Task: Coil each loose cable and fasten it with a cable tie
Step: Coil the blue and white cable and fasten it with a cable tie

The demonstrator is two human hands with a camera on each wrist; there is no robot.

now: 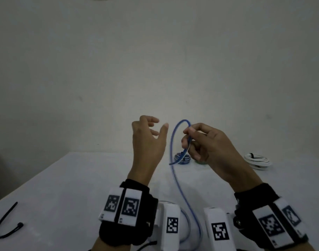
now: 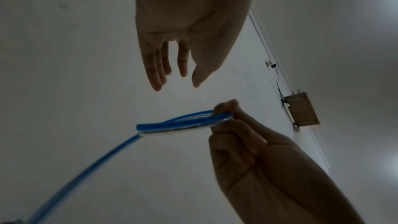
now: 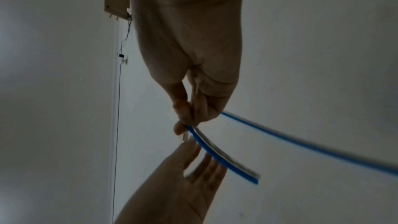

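Note:
A blue flat cable (image 1: 173, 142) is held up above the white table (image 1: 73, 187). My right hand (image 1: 188, 131) pinches it between thumb and fingers, so that one small loop arches over the fingertips and the cut end (image 1: 172, 163) points down-left. The rest of the cable trails down toward my body. In the right wrist view the blue cable (image 3: 226, 156) leaves the pinch in two strands. My left hand (image 1: 156, 126) hovers just left of the loop, fingers spread, holding nothing. In the left wrist view the left hand (image 2: 172, 81) is apart from the cable (image 2: 185, 122).
A black cable tie (image 1: 4, 225) lies at the table's near left. A coiled blue-and-white cable (image 1: 182, 158) and a coiled white cable (image 1: 257, 160) with a black tie sit at the far side. Something green (image 1: 200, 162) peeks from behind my right hand.

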